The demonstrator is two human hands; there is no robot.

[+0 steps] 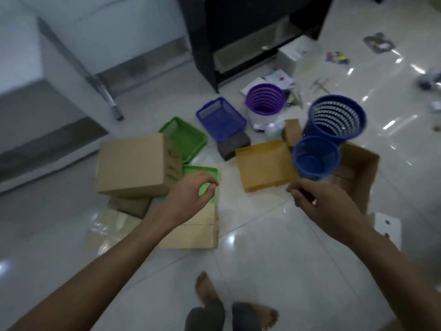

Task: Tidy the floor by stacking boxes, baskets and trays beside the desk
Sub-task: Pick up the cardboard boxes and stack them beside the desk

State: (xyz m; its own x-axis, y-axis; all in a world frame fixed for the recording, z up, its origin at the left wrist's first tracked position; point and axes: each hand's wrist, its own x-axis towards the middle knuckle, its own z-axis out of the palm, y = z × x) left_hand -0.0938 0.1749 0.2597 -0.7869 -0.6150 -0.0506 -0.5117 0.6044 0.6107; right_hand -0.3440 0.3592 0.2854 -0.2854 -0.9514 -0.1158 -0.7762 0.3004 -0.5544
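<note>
Cardboard boxes (136, 163), green trays (186, 137) and blue baskets (336, 115) on tiled floor (250, 235), left hand (188, 197) and right hand (317, 201) loosely curled, grasping nothing

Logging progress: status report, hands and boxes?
Left hand, right hand loosely curled, empty. Boxes, baskets, trays scattered, unstacked.

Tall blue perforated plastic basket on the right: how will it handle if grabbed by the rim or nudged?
The tall blue perforated plastic basket looks empty, with walls full of holes, so probably light. It is taller than its base and narrows downward, so a nudge near the rim may tip it. Being round, it could roll once on its side. The thin rim may flex slightly.
</note>
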